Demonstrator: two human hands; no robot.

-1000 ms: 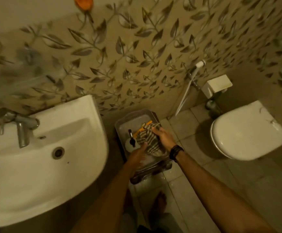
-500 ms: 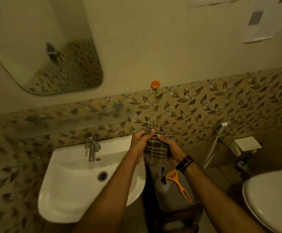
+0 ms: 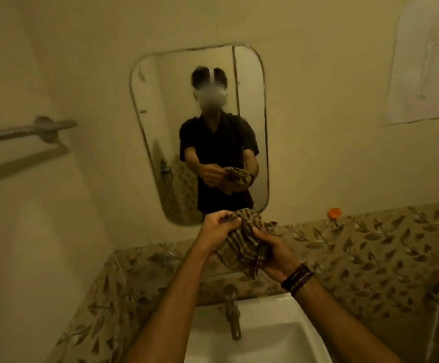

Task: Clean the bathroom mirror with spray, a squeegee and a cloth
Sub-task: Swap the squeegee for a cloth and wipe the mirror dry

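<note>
A rounded rectangular mirror (image 3: 166, 121) hangs on the wall straight ahead and reflects a person in a dark shirt. Just below its lower edge I hold a striped checked cloth (image 3: 244, 244) bunched between both hands. My left hand (image 3: 219, 226) grips the cloth's upper end. My right hand (image 3: 273, 250), with a dark band at the wrist, clasps its lower part. The cloth is apart from the glass. The spray bottle and squeegee are out of view.
A white sink (image 3: 265, 334) with a metal tap (image 3: 232, 313) sits below my arms. Leaf-patterned tiles (image 3: 370, 252) run along the wall, with an orange hook (image 3: 334, 212) on the right. A towel rail (image 3: 27, 129) juts from the left wall.
Both hands lifted the cloth from the tray on the floor up to just under the mirror. My view swung up from the floor to the mirror.
</note>
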